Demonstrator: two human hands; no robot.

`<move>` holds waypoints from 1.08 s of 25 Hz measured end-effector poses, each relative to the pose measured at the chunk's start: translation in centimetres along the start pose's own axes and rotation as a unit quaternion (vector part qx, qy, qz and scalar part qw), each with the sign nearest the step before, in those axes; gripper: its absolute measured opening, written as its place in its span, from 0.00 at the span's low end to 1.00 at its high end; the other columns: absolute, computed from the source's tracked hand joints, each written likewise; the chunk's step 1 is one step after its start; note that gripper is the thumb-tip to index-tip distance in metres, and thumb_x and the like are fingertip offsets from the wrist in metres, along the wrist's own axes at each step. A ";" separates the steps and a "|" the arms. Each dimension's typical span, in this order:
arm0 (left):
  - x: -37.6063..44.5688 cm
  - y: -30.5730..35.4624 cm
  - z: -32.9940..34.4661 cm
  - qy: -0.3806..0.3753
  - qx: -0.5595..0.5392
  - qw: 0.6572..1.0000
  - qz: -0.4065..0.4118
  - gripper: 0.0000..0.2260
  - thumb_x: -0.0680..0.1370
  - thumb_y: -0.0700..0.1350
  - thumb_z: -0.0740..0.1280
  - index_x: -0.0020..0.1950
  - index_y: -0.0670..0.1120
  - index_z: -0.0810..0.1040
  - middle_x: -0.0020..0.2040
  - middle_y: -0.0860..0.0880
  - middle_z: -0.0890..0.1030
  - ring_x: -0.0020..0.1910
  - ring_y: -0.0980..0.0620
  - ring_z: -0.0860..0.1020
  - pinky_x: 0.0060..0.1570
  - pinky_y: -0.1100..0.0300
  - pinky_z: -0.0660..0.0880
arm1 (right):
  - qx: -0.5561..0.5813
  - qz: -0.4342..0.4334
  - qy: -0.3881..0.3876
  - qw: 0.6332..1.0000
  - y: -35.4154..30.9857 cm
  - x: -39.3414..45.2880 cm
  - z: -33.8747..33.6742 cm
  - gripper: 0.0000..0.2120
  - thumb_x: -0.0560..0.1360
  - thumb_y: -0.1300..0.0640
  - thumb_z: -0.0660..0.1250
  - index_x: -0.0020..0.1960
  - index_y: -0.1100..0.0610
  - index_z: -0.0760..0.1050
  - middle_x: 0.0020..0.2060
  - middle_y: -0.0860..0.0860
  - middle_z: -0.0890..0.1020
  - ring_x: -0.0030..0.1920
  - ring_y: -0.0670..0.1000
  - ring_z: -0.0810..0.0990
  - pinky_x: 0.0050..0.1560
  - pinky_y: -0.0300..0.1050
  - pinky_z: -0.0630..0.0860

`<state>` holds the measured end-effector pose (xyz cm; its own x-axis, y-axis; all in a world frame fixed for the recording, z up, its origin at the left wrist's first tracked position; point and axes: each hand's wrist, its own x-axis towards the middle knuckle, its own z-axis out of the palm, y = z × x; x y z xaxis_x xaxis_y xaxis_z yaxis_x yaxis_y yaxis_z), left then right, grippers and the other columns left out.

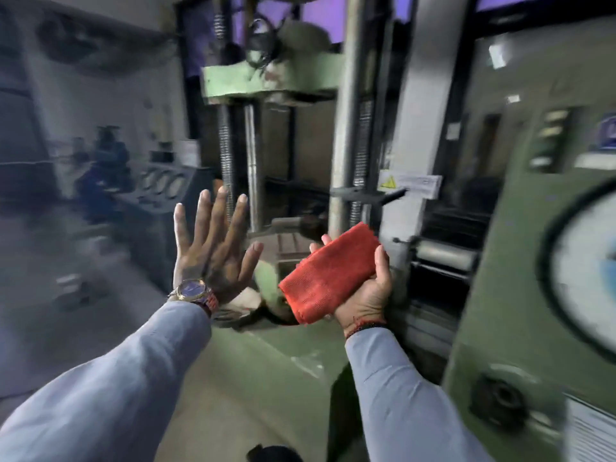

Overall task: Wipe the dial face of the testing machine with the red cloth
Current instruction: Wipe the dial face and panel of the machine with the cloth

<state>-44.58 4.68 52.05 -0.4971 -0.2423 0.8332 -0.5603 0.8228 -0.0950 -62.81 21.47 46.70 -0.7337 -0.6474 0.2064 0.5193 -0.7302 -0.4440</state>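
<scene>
A folded red cloth (328, 273) lies in my right hand (366, 295), whose fingers and thumb wrap around it, in front of the green testing machine. The machine's round white dial face (586, 275) with a black rim sits at the far right edge, partly cut off and blurred, well to the right of the cloth. My left hand (213, 248) is raised flat with fingers spread, holding nothing, a watch on its wrist.
The green cabinet (520, 295) carries a black knob (500, 400) below the dial. Steel columns and threaded screws (346, 128) of the load frame rise behind the hands. At the back left stands another console with round gauges (163, 185) and a seated person in blue.
</scene>
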 end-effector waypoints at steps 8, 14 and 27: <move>7.5 33.0 -1.1 0.042 -0.232 0.963 0.129 0.37 0.83 0.64 0.55 0.88 0.48 0.60 0.89 0.40 0.60 0.87 0.33 0.58 0.84 0.26 0.47 | -0.048 -0.246 0.120 0.961 -32.2 -12.0 -7.0 0.35 0.75 0.28 0.70 0.65 0.57 0.85 0.69 0.69 0.80 0.62 0.72 0.86 0.73 0.75 0.75; 9.8 55.2 -1.3 0.038 -0.309 0.934 0.173 0.38 0.82 0.66 0.54 0.89 0.49 0.59 0.89 0.40 0.58 0.88 0.34 0.58 0.84 0.26 0.48 | -0.067 -0.340 0.185 0.920 -50.6 -18.4 -14.6 0.35 0.73 0.28 0.74 0.62 0.58 0.86 0.55 0.61 0.87 0.52 0.66 0.89 0.64 0.68 0.83; 15.6 77.0 6.7 0.050 -0.339 0.924 0.173 0.38 0.83 0.67 0.53 0.90 0.50 0.54 0.90 0.41 0.55 0.89 0.35 0.54 0.84 0.28 0.46 | -0.207 -0.424 0.421 0.775 -68.3 -12.9 -20.7 0.35 0.83 0.26 0.58 0.78 0.50 0.75 0.69 0.52 0.83 0.65 0.55 0.84 0.63 0.53 0.79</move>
<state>-99.91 60.78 54.09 -0.4862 0.1156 0.8662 0.1799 0.9832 -0.0303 -97.85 84.21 56.32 -0.8510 0.5251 0.0129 -0.3627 -0.5696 -0.7375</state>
